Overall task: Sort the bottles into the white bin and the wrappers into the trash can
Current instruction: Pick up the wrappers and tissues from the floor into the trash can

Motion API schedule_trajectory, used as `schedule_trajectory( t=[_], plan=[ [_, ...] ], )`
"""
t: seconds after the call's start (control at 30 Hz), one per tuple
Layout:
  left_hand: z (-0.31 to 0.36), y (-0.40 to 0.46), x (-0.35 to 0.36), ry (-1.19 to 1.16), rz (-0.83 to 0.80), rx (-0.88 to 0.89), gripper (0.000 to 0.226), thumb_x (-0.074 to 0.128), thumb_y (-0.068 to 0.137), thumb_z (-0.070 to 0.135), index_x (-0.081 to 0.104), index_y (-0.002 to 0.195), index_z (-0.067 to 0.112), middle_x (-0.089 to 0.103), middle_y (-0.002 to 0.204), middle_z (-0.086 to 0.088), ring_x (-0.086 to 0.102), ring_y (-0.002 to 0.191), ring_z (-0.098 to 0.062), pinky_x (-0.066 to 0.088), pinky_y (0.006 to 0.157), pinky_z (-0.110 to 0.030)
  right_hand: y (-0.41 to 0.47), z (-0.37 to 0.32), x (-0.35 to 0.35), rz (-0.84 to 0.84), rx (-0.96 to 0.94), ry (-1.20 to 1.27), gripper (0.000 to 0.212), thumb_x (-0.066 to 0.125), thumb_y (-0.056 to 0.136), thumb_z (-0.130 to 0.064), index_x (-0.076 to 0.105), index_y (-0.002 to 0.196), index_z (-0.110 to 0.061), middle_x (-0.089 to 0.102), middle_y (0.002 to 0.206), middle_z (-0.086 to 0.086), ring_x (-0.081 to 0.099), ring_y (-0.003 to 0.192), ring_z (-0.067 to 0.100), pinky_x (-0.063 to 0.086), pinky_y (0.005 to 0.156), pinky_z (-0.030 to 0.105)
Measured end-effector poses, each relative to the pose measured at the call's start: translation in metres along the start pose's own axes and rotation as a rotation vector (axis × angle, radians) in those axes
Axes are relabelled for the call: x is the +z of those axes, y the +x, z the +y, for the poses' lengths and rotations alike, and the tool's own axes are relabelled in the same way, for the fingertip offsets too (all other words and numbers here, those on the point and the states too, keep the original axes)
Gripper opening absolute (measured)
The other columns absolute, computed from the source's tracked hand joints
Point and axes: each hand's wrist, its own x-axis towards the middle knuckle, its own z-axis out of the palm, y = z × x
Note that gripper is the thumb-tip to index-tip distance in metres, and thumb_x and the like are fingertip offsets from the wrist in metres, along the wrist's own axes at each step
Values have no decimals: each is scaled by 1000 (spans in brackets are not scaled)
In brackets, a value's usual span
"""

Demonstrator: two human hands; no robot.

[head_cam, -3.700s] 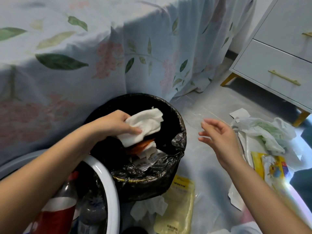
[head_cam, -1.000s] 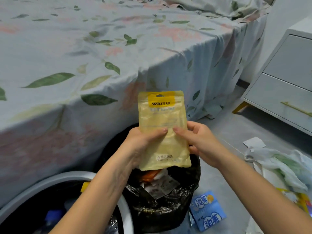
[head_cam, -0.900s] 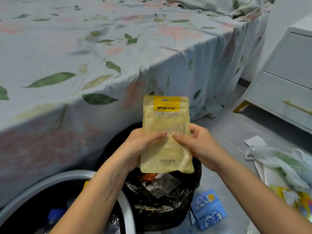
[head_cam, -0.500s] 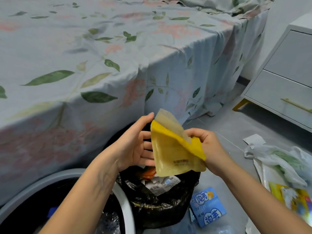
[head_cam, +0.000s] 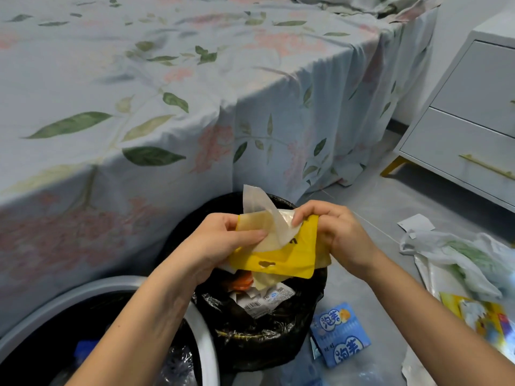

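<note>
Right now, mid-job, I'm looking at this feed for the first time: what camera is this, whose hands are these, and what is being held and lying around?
There is no machine here. One wide-angle camera is worn on a person's head, looking forward and down, so the two bare arms coming in from the bottom are that person's own.

The left hand and right hand both grip a folded yellow wrapper, held just above the trash can, which has a black liner and already holds paper scraps. At the lower left is the curved rim of the white bin; what lies inside it is too dark to name.

On the grey floor lie a blue packet, a thin white plastic bag and more wrappers at the right edge. Behind stands a bed with a floral sheet, and a white drawer unit at the right.
</note>
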Motion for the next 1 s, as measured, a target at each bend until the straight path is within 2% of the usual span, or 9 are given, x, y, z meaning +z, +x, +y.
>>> schedule_trajectory(
  t=[0.07, 0.17, 0.27, 0.37, 0.5, 0.63, 0.83, 0.9, 1.0],
  plan=[
    [-5, 5, -1, 68, 86, 105, 27, 83, 64, 26, 76, 85, 10, 74, 90, -20, 68, 80, -33, 53, 80, -54, -2, -3, -2, -94, 163, 260, 22, 43, 73, -29, 60, 74, -14, 50, 78, 12, 49, 71, 24, 43, 59, 30],
    [-11, 9, 0, 151, 166, 240, 12, 80, 71, 21, 75, 75, 11, 72, 80, -22, 64, 70, -23, 52, 73, -44, 1, 4, 4, -19, 250, 168, 46, 60, 71, -64, 49, 75, -20, 45, 74, 9, 45, 67, 23, 40, 60, 32],
    [-12, 8, 2, 150, 151, 285, 25, 74, 64, 32, 76, 78, 11, 73, 82, -21, 65, 72, -24, 53, 73, -45, 2, 9, 13, 125, 125, 12, 53, 86, 56, -39, 40, 75, -22, 49, 67, 5, 48, 65, 21, 42, 54, 30],
    [-7, 5, -2, -20, 105, 194, 40, 73, 58, 38, 75, 84, 7, 68, 80, -16, 61, 73, -28, 49, 69, -42, 1, 8, 13, 154, 129, 79, 59, 87, 47, -23, 45, 88, -20, 67, 74, 7, 64, 65, 21, 56, 56, 35],
    [5, 0, -11, -326, -138, -79, 69, 54, 65, 60, 74, 96, 3, 69, 89, -18, 63, 73, -31, 53, 70, -36, 1, 1, 12, 173, 125, -76, 58, 87, 57, -7, 55, 101, -27, 68, 79, 10, 64, 67, 18, 58, 60, 34],
    [7, 4, -5, 145, -22, 48, 46, 79, 60, 55, 78, 79, 13, 72, 75, -13, 65, 67, -20, 55, 75, -43, 8, -1, 14, 150, -9, -249, 41, 87, 60, -8, 60, 86, -27, 63, 79, -4, 58, 65, 6, 51, 57, 23],
    [4, 43, -20, 470, -3, 76, 12, 79, 75, 26, 71, 72, 18, 64, 63, 5, 58, 58, -6, 45, 56, -18, 8, 14, 6, 163, 24, -254, 39, 84, 66, -14, 65, 99, -23, 71, 97, -2, 67, 86, 10, 57, 76, 27],
    [-7, 67, -24, 567, 4, 6, 15, 77, 77, 27, 68, 79, 16, 63, 69, 3, 58, 63, -8, 46, 57, -19, 6, 19, -2, 237, -1, -187, 36, 80, 71, -9, 66, 101, -22, 69, 106, -6, 65, 100, 6, 54, 81, 16],
    [-34, 98, -27, 672, -7, -202, 38, 75, 80, 29, 66, 110, 8, 69, 106, -11, 60, 87, -17, 51, 71, -32, 2, 25, -11, 315, -67, -176, 31, 74, 76, -2, 65, 95, -24, 67, 109, -12, 62, 107, 3, 50, 83, 9]
  ],
)
